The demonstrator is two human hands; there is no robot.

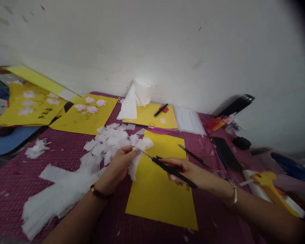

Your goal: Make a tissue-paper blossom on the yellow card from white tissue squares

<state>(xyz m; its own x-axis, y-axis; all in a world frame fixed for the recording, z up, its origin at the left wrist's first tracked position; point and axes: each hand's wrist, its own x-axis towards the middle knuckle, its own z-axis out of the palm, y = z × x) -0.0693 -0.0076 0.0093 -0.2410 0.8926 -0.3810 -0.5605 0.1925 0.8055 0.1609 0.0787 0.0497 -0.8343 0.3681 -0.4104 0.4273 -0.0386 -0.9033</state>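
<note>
My left hand is closed on a folded strip of white tissue paper and holds it up over a yellow sheet. My right hand grips black-handled scissors, whose blades point left and meet the tissue near my left fingertips. A pile of cut white tissue squares lies just behind my left hand. More white tissue trails under my left forearm.
A tissue roll stands by the wall behind a yellow pad with a black pen. Yellow cards with pink flowers lie at left. White straws, a phone, a loose pen and a yellow glue gun sit at right.
</note>
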